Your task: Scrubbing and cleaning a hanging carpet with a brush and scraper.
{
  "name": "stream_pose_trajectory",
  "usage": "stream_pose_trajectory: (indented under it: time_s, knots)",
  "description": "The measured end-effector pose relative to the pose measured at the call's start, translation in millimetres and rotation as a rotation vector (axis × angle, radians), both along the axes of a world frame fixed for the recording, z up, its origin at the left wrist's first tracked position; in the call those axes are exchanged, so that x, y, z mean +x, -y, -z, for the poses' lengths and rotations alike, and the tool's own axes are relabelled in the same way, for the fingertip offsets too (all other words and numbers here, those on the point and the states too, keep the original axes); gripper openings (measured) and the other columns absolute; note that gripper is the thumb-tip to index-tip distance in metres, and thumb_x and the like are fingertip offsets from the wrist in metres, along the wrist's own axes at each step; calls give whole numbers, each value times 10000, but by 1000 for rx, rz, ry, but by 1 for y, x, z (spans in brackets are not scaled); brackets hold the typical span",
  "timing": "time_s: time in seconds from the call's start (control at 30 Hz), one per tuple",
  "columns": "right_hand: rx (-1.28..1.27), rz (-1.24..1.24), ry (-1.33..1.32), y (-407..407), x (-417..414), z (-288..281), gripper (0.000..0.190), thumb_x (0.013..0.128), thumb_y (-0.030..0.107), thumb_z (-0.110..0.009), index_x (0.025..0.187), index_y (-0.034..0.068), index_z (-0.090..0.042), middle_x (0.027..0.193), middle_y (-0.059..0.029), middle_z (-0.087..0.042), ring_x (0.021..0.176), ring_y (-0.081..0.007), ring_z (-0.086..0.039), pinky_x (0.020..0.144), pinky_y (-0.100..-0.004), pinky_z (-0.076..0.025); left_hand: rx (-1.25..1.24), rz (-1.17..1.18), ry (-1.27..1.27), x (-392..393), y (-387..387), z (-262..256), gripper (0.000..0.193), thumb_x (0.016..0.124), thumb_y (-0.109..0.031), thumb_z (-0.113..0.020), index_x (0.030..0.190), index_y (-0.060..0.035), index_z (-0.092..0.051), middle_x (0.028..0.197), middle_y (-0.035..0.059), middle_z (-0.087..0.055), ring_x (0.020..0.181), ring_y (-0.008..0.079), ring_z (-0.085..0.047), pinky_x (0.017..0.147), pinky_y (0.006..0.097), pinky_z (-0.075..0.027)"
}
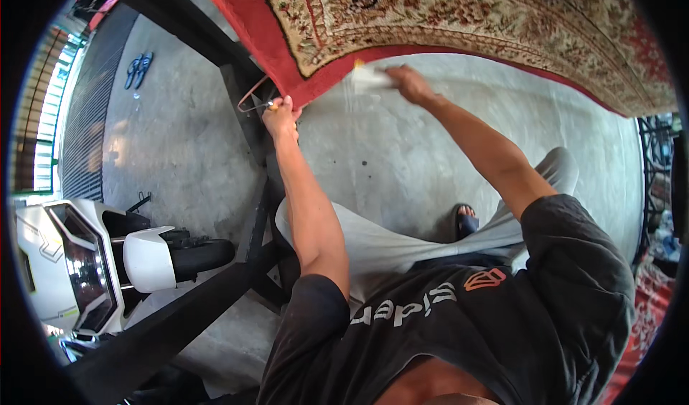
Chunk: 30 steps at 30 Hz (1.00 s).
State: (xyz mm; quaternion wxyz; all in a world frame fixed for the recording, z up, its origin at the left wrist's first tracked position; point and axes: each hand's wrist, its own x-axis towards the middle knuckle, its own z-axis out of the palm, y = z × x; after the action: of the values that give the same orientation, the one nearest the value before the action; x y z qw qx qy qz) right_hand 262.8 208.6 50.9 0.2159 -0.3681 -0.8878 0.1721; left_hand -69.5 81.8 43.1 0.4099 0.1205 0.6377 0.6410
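Note:
A patterned rug (430, 20) with a plain red border (317, 84) spans the top of the view. My left hand (281, 117) pinches the border's lower left corner, beside a dark frame post. A bent metal rod or wire (248, 95) shows just left of those fingers; whether the hand holds it too, I cannot tell. My right hand (412, 84) grips a white brush-like tool (371, 78), blurred, with a yellow spot at its far end. The tool is just below the rug's red edge; whether they touch is unclear.
Dark beams (177, 319) run along the left side. A white motorcycle (97, 265) with its front wheel (204, 259) stands at lower left. Blue slippers (139, 71) lie on the concrete floor (177, 135). A black rack (654, 179) and a red patterned textile (648, 302) are at right.

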Motion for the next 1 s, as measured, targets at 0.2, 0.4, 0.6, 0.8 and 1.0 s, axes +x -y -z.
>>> stream_pose_trajectory:
  time_s: [0.2, 0.4, 0.6, 0.8, 1.0]
  knots:
    - [-983, 113, -127, 140, 32, -17, 346, 941, 165, -616, 1256, 23, -603, 1111, -69, -661, 956, -140, -585, 855, -316, -478, 69, -110, 65, -16, -1, 12, 154, 915, -69, -664, 1026, 22, -608, 951, 98, -630, 771, 220, -636, 731, 400, -596]
    - [-1653, 480, -834, 208, 76, -101, 324, 1041, 211, -453, 1354, 130, -481, 1071, -34, -650, 853, -114, -631, 610, -259, -513, 77, -241, -50, -20, -36, 30, 192, 900, -78, -686, 1045, 43, -652, 956, 122, -671, 781, 214, -652, 615, 341, -599]
    - [-1694, 524, -1156, 232, 96, -148, 424, 1043, 380, -408, 1343, 92, -487, 1157, -99, -620, 875, -153, -623, 591, -233, -536, -39, -329, -35, 13, -36, -4, 206, 917, -92, -665, 1083, 31, -665, 1020, 151, -680, 849, 259, -669, 686, 365, -618]
    - [-1794, 292, -1324, 222, 116, -158, 515, 1024, 466, -397, 1349, 75, -481, 1201, -85, -593, 911, -145, -600, 621, -249, -561, -53, -510, -78, 8, -34, 1, 207, 927, -152, -650, 1075, -11, -683, 1057, 137, -678, 903, 272, -661, 741, 397, -581]
    - [-1745, 242, -1226, 191, 170, -157, 523, 1013, 515, -381, 1318, 111, -515, 1144, -52, -609, 920, -146, -596, 687, -294, -544, -106, -579, -394, 70, 1, -89, 218, 905, -187, -666, 1022, -4, -687, 900, 133, -689, 719, 224, -668, 585, 325, -531]
